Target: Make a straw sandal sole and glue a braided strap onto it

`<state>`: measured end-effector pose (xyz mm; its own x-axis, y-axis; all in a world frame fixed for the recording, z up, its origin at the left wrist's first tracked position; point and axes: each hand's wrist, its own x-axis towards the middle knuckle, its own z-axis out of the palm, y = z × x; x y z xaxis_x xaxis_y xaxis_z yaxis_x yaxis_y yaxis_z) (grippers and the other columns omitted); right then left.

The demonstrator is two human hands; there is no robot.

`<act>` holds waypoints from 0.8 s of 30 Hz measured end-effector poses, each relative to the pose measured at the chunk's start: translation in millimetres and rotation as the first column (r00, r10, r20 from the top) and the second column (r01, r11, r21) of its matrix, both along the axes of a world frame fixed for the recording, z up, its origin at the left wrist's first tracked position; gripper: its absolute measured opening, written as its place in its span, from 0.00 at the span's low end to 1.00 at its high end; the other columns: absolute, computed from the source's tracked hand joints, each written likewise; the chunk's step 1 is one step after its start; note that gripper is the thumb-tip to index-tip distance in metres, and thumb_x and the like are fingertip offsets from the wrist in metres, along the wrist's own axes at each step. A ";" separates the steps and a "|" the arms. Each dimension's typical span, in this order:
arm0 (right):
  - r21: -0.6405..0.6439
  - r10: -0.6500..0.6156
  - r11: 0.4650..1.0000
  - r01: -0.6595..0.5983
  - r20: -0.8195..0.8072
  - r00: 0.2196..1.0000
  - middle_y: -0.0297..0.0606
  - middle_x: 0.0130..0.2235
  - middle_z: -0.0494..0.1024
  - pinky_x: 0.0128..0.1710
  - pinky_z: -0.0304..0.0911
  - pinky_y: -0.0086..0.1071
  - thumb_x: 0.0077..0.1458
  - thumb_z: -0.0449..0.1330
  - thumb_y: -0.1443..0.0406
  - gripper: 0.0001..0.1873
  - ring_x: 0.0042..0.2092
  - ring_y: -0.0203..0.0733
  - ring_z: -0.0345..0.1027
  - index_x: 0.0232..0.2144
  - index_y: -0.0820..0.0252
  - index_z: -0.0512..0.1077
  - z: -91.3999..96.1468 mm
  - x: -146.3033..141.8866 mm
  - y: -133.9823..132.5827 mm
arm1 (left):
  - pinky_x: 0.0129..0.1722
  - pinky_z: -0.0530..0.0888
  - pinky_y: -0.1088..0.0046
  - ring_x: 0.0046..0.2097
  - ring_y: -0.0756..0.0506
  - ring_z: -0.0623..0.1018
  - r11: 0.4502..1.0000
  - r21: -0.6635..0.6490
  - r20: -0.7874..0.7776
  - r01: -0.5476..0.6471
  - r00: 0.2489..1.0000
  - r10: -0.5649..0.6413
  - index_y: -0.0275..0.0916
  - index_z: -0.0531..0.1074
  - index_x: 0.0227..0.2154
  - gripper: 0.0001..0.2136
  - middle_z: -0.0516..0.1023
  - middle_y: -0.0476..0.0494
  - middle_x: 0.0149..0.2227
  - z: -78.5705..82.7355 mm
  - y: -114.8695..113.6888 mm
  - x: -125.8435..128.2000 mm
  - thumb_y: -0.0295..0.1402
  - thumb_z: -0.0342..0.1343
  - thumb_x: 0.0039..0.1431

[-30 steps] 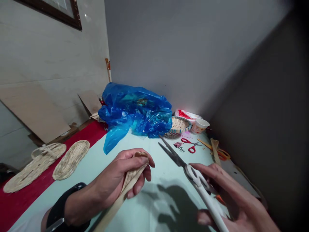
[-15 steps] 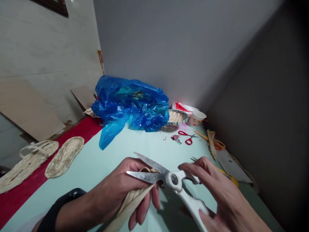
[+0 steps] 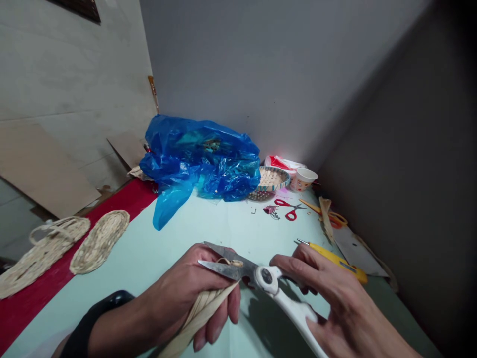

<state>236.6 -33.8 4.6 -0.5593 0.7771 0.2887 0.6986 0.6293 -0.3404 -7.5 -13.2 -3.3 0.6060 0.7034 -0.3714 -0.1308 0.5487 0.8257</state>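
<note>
My left hand (image 3: 194,293) is closed around a flat bundle of pale straw strips (image 3: 199,313), whose looped end sticks up above my fingers. My right hand (image 3: 335,303) grips the white handles of a pair of large scissors (image 3: 268,286). The steel blades are slightly apart and straddle the loop at the top of the straw bundle. A black watch (image 3: 93,318) sits on my left wrist. Both hands hover just above the pale green table (image 3: 208,228).
A crumpled blue plastic bag (image 3: 201,161) lies at the back. Beside it are a small woven basket (image 3: 272,179), a paper cup (image 3: 303,179), red scissors (image 3: 288,209), orange scissors (image 3: 335,216) and a yellow tool (image 3: 335,258). Two woven straw soles (image 3: 99,241) rest on red cloth at left.
My right hand swung the white scissors in from the right to the straw loop; the blades have since narrowed around it. My left hand kept its hold on the bundle.
</note>
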 end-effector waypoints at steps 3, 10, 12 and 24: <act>0.007 -0.015 1.000 0.015 0.003 1.000 0.33 0.31 0.66 0.27 0.60 0.28 0.46 0.54 0.78 0.24 0.29 0.38 0.66 0.45 0.54 0.70 1.2 -3.5 0.0 | 0.07 0.60 0.83 0.09 0.54 0.63 1.000 0.019 0.019 -0.011 1.000 0.011 0.32 0.74 0.17 0.14 0.68 0.46 0.11 -5.3 1.1 -0.4 0.35 0.55 0.53; -0.035 -0.023 0.999 0.025 0.040 0.999 0.34 0.29 0.66 0.26 0.54 0.28 0.45 0.53 0.78 0.19 0.27 0.37 0.62 0.37 0.58 0.73 3.0 -4.1 1.9 | 0.08 0.60 0.82 0.10 0.55 0.64 0.997 0.050 0.021 -0.063 0.998 0.062 0.33 0.75 0.23 0.09 0.74 0.45 0.18 -16.9 3.1 -1.3 0.31 0.56 0.55; -0.056 -0.032 0.998 0.037 0.087 0.996 0.33 0.29 0.65 0.26 0.52 0.28 0.46 0.52 0.78 0.18 0.26 0.36 0.61 0.37 0.58 0.74 1.0 -4.1 1.9 | 0.09 0.60 0.83 0.11 0.56 0.64 0.996 0.049 0.012 -0.076 0.997 0.076 0.33 0.75 0.26 0.08 0.75 0.46 0.19 -16.8 4.5 -0.9 0.32 0.57 0.56; -0.013 -0.198 0.980 0.200 0.075 0.977 0.38 0.33 0.71 0.30 0.62 0.32 0.52 0.52 0.74 0.18 0.30 0.41 0.68 0.45 0.59 0.72 6.8 18.3 9.6 | 0.11 0.65 0.84 0.15 0.54 0.69 0.966 0.115 -0.104 0.230 0.970 -0.219 0.35 0.77 0.32 0.07 0.76 0.48 0.22 -19.2 2.0 2.9 0.29 0.55 0.54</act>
